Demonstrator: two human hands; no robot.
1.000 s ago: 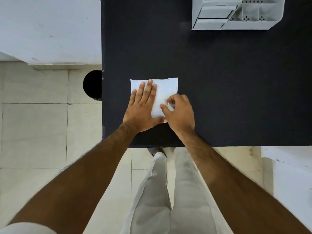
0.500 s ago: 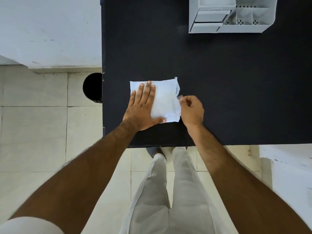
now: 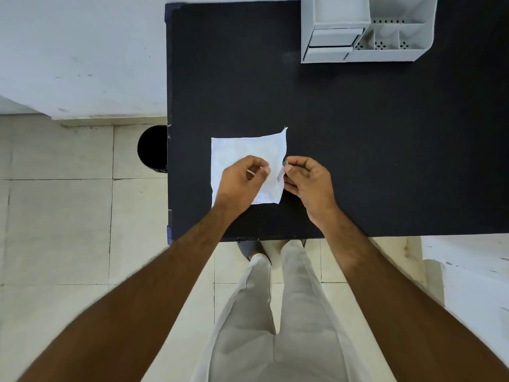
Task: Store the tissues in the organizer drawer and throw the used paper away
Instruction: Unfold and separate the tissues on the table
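Observation:
A white folded tissue [image 3: 245,150] lies on the black table [image 3: 358,150] near its front left corner. My left hand [image 3: 242,180] hovers over the tissue's near half with thumb and fingers pinched on a bit of its top layer. My right hand [image 3: 308,180] pinches the tissue's right edge, which is lifted slightly. The far right corner of the tissue sticks up. A white desk organizer [image 3: 366,31] with a drawer [image 3: 333,41] stands at the back of the table.
A black round bin [image 3: 153,148] stands on the tiled floor against the table's left edge. White walls or counters lie at the left and lower right. My legs in light trousers are below the table's front edge.
My left hand has lifted off the tissue, where it lay flat, and now pinches it. My right hand moved from the tissue's near middle to its right edge. The view shifted down.

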